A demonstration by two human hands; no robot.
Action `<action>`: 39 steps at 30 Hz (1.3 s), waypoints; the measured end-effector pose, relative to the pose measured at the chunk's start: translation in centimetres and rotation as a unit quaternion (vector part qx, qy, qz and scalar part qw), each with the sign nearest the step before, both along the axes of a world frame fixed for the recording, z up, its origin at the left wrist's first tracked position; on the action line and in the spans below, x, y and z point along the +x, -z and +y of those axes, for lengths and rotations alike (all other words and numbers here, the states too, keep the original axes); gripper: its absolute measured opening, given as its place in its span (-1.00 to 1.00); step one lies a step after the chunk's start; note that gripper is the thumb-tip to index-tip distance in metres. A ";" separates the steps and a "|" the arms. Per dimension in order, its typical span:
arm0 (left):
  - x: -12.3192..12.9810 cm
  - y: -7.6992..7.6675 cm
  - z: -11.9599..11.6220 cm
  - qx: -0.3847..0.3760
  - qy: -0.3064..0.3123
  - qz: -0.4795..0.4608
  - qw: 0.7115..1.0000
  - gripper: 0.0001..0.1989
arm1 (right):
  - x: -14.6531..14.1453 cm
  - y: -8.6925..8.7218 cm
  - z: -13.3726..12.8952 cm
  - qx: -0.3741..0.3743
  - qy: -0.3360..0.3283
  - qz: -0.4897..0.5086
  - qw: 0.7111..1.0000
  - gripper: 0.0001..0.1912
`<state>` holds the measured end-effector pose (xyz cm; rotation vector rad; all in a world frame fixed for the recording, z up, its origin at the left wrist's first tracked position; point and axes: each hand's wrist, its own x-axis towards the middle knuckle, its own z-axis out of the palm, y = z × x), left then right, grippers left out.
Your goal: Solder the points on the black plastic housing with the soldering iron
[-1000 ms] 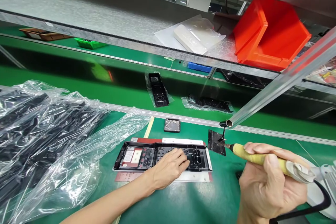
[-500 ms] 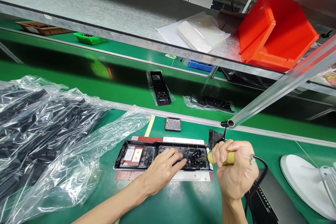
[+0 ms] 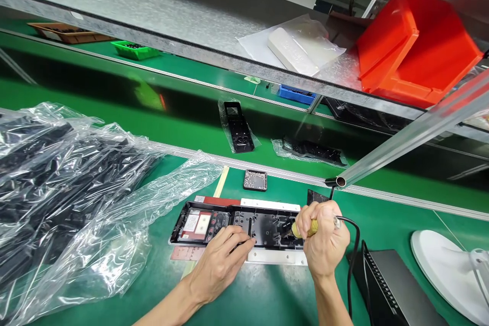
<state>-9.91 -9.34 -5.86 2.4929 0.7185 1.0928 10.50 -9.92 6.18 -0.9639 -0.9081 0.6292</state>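
A long black plastic housing (image 3: pixel 263 229) lies open side up on a red and white fixture plate (image 3: pixel 273 256). My left hand (image 3: pixel 220 260) rests over its front edge near the middle, fingers stretched out and touching it. Closed round the yellow handle of a corded soldering iron (image 3: pixel 304 229), my right hand (image 3: pixel 327 239) is at the housing's right end. The iron's metal tip points left, down into the housing; its exact contact point is hidden among dark parts. Behind the housing stands a small black tray (image 3: pixel 255 180) of tiny silvery pieces.
Clear plastic bags (image 3: pixel 76 204) with black parts cover the left side. Two bagged black parts lie behind the rail, one being an upright-lying panel (image 3: pixel 239 127). A metal post (image 3: pixel 397 137) slants down at right, near a black box (image 3: pixel 397 285) and a white round base (image 3: pixel 439 270). Overhead runs a shelf (image 3: pixel 153 15) with a red bin (image 3: pixel 428 61).
My right hand has moved left with the soldering iron, its tip now deeper among the parts. My left hand has slid left and toward me along the housing. The view has shifted slightly.
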 end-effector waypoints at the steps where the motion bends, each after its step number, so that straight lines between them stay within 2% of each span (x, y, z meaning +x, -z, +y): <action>1: 0.0 0.0 0.0 0.000 -0.004 -0.005 1.000 -0.58 | 0.0 0.1 0.1 -0.002 0.001 -0.002 1.000 -0.66; 12: -0.1 0.5 0.0 0.009 -0.022 -0.028 0.999 -0.61 | 0.1 1.3 0.3 -0.037 -0.003 -0.012 0.999 -0.67; 25: 0.0 1.3 -0.2 0.000 -0.006 -0.046 0.999 -0.56 | 0.0 1.6 0.3 -0.024 -0.020 0.003 1.000 -0.62; 31: 0.0 1.5 -0.2 -0.006 -0.006 -0.051 0.999 -0.57 | 0.0 2.0 0.0 -0.055 0.009 -0.031 0.998 -0.74; 39: 0.3 1.8 -0.3 -0.004 -0.005 -0.058 0.998 -0.61 | 1.1 1.2 -0.2 -0.062 0.018 -0.123 0.990 -0.63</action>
